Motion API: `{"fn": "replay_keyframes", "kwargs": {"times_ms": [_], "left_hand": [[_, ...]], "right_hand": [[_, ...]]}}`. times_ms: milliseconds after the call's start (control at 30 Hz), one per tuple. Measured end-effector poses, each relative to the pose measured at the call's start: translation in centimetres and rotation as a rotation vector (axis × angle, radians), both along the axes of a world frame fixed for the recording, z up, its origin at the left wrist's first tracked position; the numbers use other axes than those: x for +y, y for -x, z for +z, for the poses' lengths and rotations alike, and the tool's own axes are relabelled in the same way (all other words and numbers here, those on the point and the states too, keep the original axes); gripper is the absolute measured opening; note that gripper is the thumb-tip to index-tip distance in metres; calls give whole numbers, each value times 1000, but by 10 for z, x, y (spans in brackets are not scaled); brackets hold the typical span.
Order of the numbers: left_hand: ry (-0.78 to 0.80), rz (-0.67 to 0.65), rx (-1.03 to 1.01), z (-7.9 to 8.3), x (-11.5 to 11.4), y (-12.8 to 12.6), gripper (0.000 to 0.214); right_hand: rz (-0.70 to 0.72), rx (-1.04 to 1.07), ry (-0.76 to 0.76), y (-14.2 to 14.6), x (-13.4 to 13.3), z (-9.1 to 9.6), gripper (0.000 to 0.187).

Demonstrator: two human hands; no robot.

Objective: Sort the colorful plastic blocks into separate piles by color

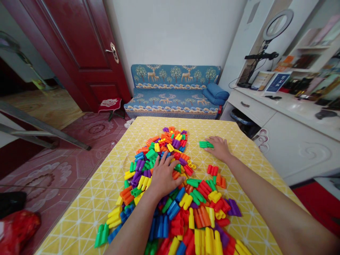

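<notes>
A big heap of coloured plastic tube blocks covers the middle of a table with a yellow patterned cloth. My left hand lies flat on top of the heap, fingers spread over green, purple and yellow pieces. My right hand rests on the cloth to the right of the heap, fingers out, touching a lone green block set apart from the rest. Neither hand is wrapped around a piece.
A blue sofa with a deer print stands beyond the table's far edge. A dark red door is at the left, a white desk with a ring light at the right. A small red stool sits on the floor.
</notes>
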State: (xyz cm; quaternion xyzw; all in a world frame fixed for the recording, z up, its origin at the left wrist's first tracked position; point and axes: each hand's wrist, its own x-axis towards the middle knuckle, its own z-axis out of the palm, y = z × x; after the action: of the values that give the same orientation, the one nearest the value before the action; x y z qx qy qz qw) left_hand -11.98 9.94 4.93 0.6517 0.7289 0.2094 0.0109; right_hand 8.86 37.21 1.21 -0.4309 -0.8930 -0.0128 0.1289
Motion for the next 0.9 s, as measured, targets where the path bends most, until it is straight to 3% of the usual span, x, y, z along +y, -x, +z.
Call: {"fn": "replay_keyframes", "kwargs": {"times_ms": [167,367,600,800,900], "left_hand": [[4,-2,-6,1,0,0,52],[5,3,-9,1,1,-1,52],[-1,-1,-7,2,0,-1,49],[-7,-3,-3,1,1,-1,50],[-8,4,3,-1,1,-1,50]], "right_hand": [[71,-22,60,18,-2,5,41],[57,-8,64,24,3,11,37],[-13,12,31,7,3,2,42],[-272,91,29,-17,6,-14,61],[-237,84,51,-20,8,-24,57]]}}
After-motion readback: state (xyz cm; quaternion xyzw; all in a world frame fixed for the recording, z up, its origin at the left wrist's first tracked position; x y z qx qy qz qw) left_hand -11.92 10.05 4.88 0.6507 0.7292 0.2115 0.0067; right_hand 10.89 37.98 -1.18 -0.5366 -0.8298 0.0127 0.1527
